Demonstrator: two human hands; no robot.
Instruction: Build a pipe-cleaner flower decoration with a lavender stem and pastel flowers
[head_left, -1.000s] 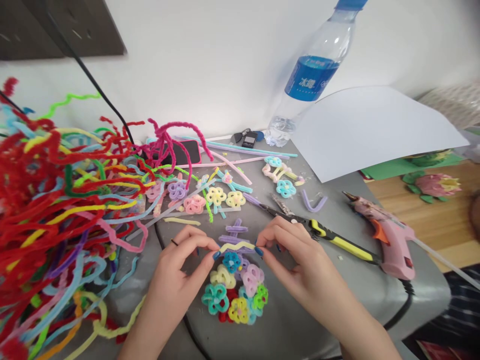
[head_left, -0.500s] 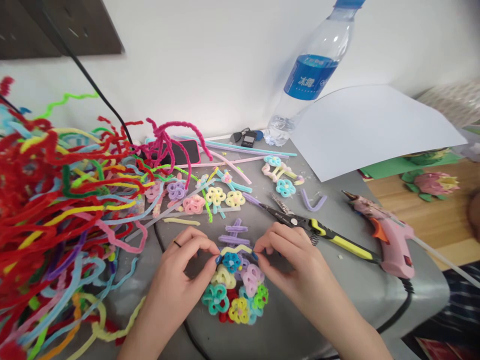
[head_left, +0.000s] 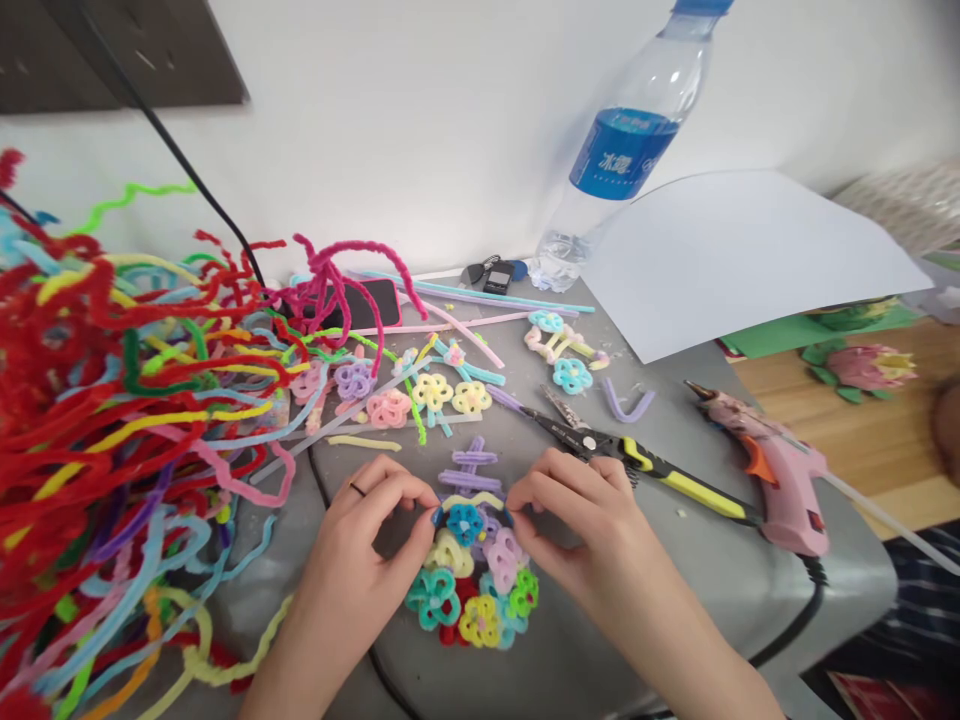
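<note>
A short pale-yellow pipe cleaner [head_left: 472, 499] is pinched at its two ends, one by my left hand [head_left: 382, 540] and the other by my right hand [head_left: 574, 515]. It bows upward in a smooth arch. Just below it lies a cluster of pipe-cleaner flowers [head_left: 478, 620] in teal, yellow, lilac, green and red, with a blue flower [head_left: 464, 523] at its top. Above the arch, a purple pipe-cleaner piece with crossbars [head_left: 471, 470] rests on the grey table [head_left: 600, 610]. Fingertips hide the ends of the yellow piece.
A big heap of pipe cleaners [head_left: 135, 400] fills the left. To the right lie pliers [head_left: 600, 440] with yellow-and-black handles and a pink glue gun [head_left: 772, 470]. A water bottle [head_left: 626, 150] stands behind, beside white paper [head_left: 750, 260]. Small flower pieces [head_left: 433, 391] lie beyond my hands.
The pale-yellow pipe cleaner has gone from a wavy line to a smoother upward arch between my fingers. Both hands stay in nearly the same place.
</note>
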